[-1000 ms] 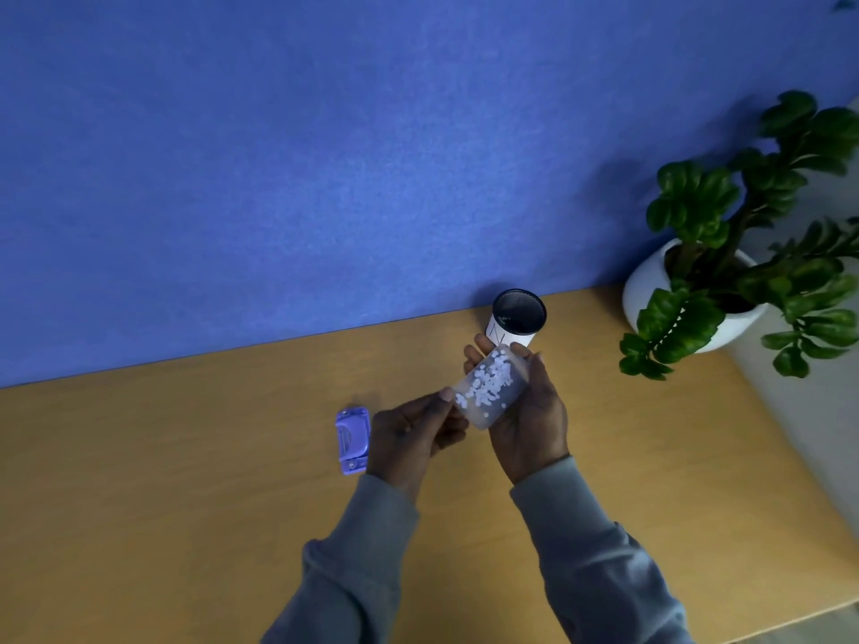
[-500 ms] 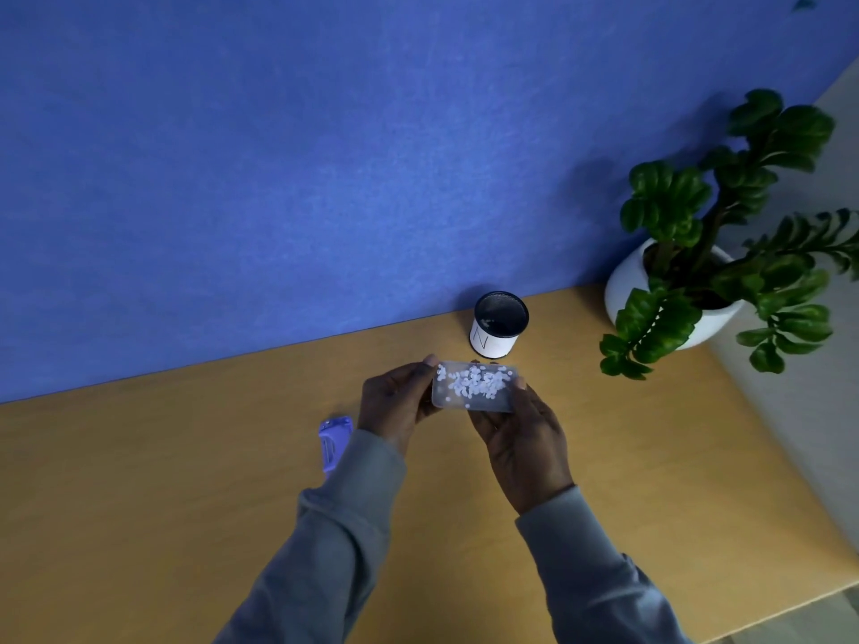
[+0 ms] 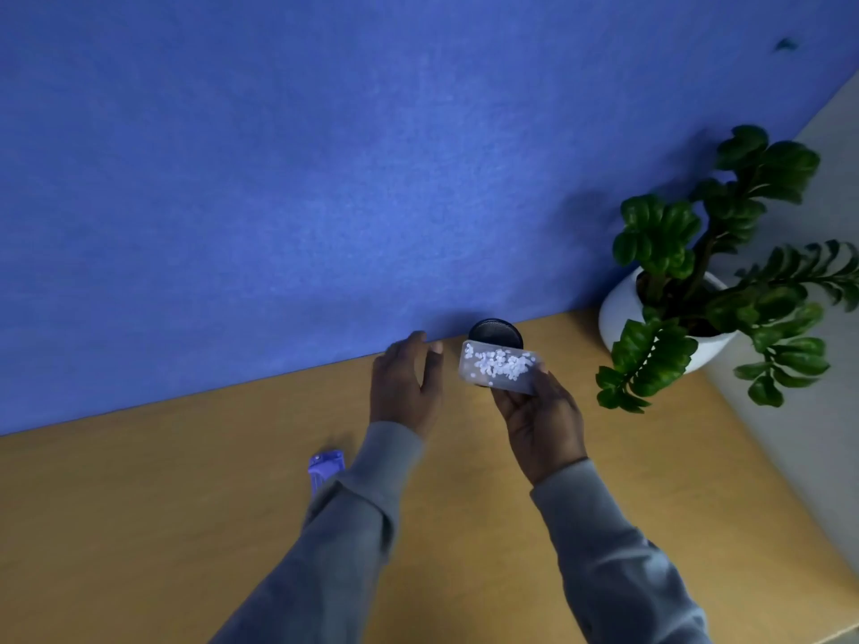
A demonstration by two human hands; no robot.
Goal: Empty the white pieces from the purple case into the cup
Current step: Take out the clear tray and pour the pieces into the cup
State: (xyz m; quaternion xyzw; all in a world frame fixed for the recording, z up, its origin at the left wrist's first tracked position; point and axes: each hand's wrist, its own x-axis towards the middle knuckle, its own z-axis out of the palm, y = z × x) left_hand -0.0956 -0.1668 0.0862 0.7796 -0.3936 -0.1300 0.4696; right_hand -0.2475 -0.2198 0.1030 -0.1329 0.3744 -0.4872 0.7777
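My right hand (image 3: 541,420) holds a clear tray (image 3: 498,366) from the case, with several small white pieces lying in it. The tray is held roughly level just in front of the cup (image 3: 496,331), which has a dark inside and stands near the blue wall. Most of the cup's white side is hidden behind the tray. My left hand (image 3: 406,383) hovers to the left of the cup with fingers spread and nothing in it. The purple case part (image 3: 325,467) lies on the table, partly hidden by my left sleeve.
A potted plant in a white pot (image 3: 618,313) stands at the right, its leaves reaching toward the cup. The blue wall (image 3: 325,178) runs along the back of the wooden table (image 3: 162,504). The table's right edge (image 3: 762,462) drops off diagonally.
My left hand let go of the tray and moved left and toward the wall, now open. My right hand carried the tray further toward the cup.
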